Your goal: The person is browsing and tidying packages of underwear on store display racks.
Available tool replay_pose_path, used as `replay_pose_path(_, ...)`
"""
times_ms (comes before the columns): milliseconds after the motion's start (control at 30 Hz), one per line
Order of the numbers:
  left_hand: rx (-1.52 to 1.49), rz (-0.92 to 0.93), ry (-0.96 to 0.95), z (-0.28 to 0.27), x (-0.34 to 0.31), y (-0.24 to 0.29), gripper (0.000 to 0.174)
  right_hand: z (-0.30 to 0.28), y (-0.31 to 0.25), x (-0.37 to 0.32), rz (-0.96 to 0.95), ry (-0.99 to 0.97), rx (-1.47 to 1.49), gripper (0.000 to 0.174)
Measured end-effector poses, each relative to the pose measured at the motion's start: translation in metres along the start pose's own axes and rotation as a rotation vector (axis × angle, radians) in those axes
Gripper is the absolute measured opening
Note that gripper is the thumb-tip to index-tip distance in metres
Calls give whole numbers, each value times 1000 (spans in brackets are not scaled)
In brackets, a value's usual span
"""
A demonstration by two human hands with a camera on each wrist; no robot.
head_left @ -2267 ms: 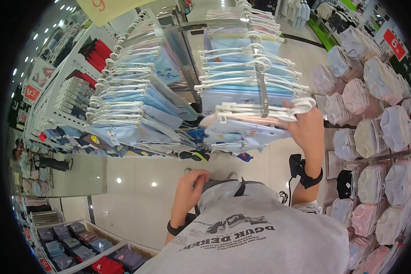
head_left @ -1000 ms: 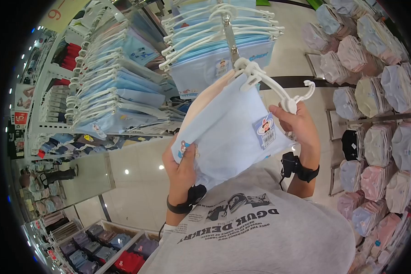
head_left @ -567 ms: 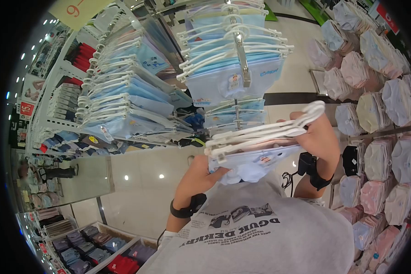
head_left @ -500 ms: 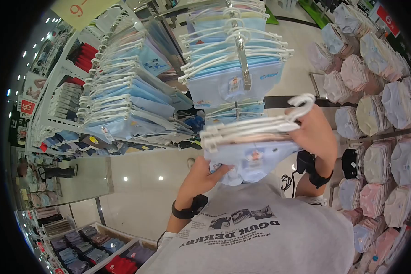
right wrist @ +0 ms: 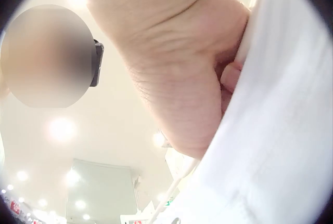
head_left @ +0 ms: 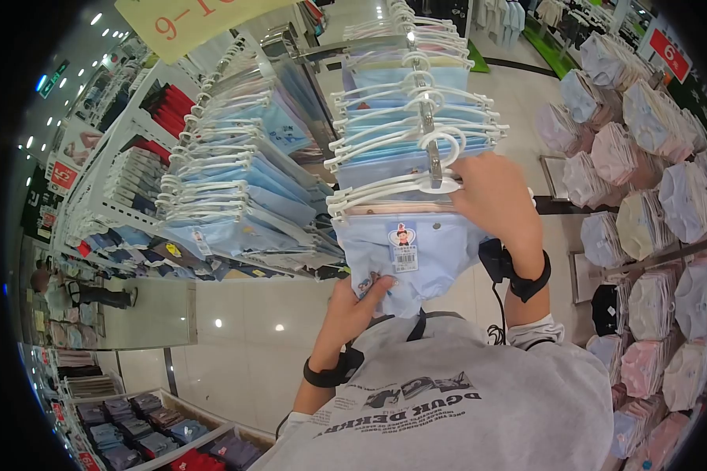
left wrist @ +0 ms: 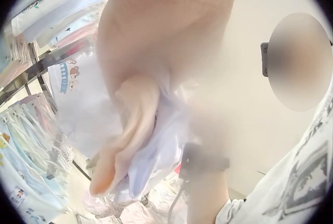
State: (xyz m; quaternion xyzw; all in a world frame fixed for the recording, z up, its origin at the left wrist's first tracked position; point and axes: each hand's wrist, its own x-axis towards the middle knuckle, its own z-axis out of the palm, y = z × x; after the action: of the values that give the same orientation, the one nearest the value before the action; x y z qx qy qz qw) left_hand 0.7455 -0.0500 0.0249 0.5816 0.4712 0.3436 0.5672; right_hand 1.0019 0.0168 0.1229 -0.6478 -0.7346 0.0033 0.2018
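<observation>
Pinching the lower left corner of the light-blue garment (head_left: 448,271), my left hand (head_left: 342,315) held it just in front of my grey shirt (head_left: 463,400), with its printed tag (head_left: 404,247) facing me. Above, my right hand (head_left: 499,200) gripped the bundled white hangers (head_left: 377,194) near their hooks, at the near end of the metal rail (head_left: 426,122); whether the hooks rested on it I could not tell. Peach cloth (left wrist: 107,176) lay behind the garment, touching it.
</observation>
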Motion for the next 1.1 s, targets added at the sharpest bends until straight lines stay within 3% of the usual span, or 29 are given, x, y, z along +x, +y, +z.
replay_pose_path(233, 7, -29, 4, 1, 8, -11, 19, 14, -15, -3, -113, 73, -58, 15)
replay_pose_path(333, 7, -27, 19, -1, 8, -17, 17, 18, -18, -3, -24, 16, -95, 14)
replay_pose_path(533, -14, 63, 65, -8, 13, -44, 24, 24, -18, -4, -145, 226, 54, 14)
replay_pose_path(700, -135, 46, 99, -12, 12, -44, 42, 29, -20, -3, -191, 289, 62, 22)
replay_pose_path(933, -130, 9, 52, -19, 8, -62, 46, 23, -21, -6, -184, 328, 52, 39)
replay_pose_path(1100, -119, -32, 29, -15, 7, -59, 45, 22, -24, -12, -135, 180, 119, 53)
